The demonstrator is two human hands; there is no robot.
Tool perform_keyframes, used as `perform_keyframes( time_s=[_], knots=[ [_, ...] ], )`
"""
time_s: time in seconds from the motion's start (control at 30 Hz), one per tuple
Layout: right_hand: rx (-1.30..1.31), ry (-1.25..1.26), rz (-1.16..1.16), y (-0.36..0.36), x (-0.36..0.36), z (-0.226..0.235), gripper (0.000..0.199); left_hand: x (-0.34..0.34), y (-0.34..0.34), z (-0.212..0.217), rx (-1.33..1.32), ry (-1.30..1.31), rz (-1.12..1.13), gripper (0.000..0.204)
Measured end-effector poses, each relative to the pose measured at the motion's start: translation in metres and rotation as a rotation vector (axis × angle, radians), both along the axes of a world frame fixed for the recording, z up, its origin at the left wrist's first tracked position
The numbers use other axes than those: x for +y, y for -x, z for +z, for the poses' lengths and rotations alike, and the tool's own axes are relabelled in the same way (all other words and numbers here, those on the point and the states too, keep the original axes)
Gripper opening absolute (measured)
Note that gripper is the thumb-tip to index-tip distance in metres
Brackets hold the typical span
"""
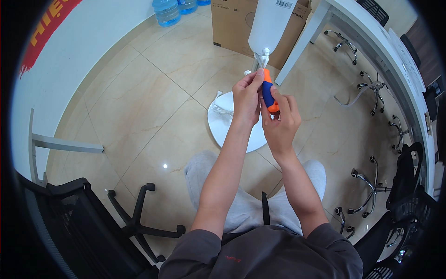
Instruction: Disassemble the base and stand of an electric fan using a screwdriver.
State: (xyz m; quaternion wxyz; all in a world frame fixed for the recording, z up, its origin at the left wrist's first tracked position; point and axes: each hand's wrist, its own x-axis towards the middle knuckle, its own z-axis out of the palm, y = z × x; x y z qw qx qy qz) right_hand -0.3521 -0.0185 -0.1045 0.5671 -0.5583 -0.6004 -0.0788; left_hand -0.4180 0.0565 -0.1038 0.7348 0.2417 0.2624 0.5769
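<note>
An orange and blue screwdriver [267, 92] points away from me, its handle between my two hands. My right hand [285, 119] is closed round the rear of the handle. The fingers of my left hand [247, 98] pinch together at its front end, hiding the tip. Just beyond them, a white rounded housing [269, 29] with a barcode label narrows to a small white fitting [265, 52]. A thin pole stands behind the fitting, partly hidden by my fingers. Below my hands lies a round white base [217, 125] with a coiled white cord [223, 109] on it.
A brown cardboard box [232, 29] stands behind the housing. Blue water bottles [166, 13] are by the wall at far left. A white desk [381, 44] curves along the right, with chair bases [371, 186] beneath. A black chair [74, 223] is near left.
</note>
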Motion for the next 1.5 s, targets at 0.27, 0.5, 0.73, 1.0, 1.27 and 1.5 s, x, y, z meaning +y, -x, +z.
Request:
perform_keyframes(
  time_s=[0.27, 0.5, 0.73, 1.0, 1.27, 1.5],
  knots=[
    [0.060, -0.005, -0.026, 0.003, 0.001, 0.008, 0.035, 0.010, 0.007, 0.003, 0.121, -0.063, -0.032, 0.027],
    [0.131, 0.027, -0.043, 0.006, 0.007, 0.003, 0.028, 0.009, 0.015, 0.007, 0.294, -0.142, 0.010, 0.027],
    [0.215, -0.031, -0.011, 0.003, 0.013, 0.001, 0.029, 0.002, 0.017, -0.008, 0.324, -0.241, 0.045, 0.033],
    [-0.172, -0.054, -0.062, -0.004, 0.004, 0.004, 0.044, -0.004, 0.015, -0.014, 0.170, -0.232, 0.054, 0.041],
    [-0.171, -0.046, 0.033, -0.019, 0.000, -0.009, 0.056, -0.010, 0.008, -0.012, 0.019, -0.202, -0.082, 0.037],
    [-0.095, -0.029, 0.093, -0.011, -0.003, -0.012, 0.048, -0.015, 0.004, -0.017, -0.092, -0.125, -0.079, 0.038]
  ],
)
